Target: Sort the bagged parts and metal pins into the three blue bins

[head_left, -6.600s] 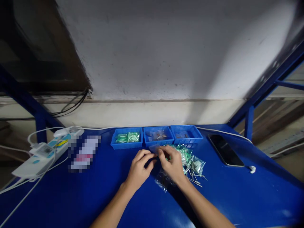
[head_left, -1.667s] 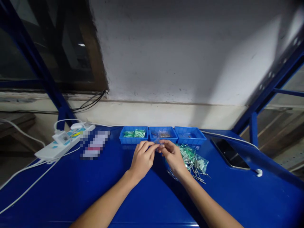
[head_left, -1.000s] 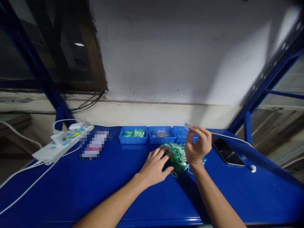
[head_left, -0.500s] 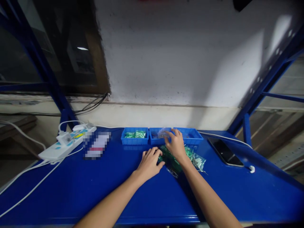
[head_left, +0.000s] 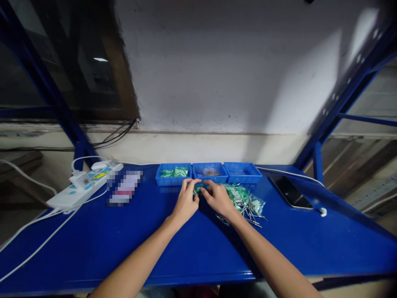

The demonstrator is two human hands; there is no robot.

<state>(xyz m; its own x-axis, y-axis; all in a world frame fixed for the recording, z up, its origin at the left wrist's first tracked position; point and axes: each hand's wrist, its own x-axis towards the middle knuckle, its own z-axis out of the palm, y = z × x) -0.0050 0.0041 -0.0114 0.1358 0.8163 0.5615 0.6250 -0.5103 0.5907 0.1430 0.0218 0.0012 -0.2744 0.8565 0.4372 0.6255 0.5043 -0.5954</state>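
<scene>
My left hand (head_left: pixel 186 200) is at the left end of a heap of small clear packets with green and white contents (head_left: pixel 237 192). Its fingers reach over a green packet (head_left: pixel 197 188), thumb apart below. From the other side, my right hand (head_left: pixel 218 199) bends over the same packet, index finger and thumb apart at its edge. Neither hand plainly grips it. Just behind stands the middle blue bin (head_left: pixel 211 179), with a clear bag of brownish pieces (head_left: pixel 209 171) inside. Loose thin metal rods (head_left: pixel 252 217) spread from the heap's right side.
The left blue bin (head_left: pixel 172 181) holds green packets; the right blue bin (head_left: pixel 245 179) stands beside the middle one. Farther right lie a black phone (head_left: pixel 290 191) and a small white earbud (head_left: pixel 323 212). A white power strip (head_left: pixel 74 194) with cables lies left, near a blurred-out item (head_left: pixel 125 188).
My right hand has let go of the clear bag, which now lies in the middle bin. It has come down and left to the heap, close to my left hand. The view has shifted slightly.
</scene>
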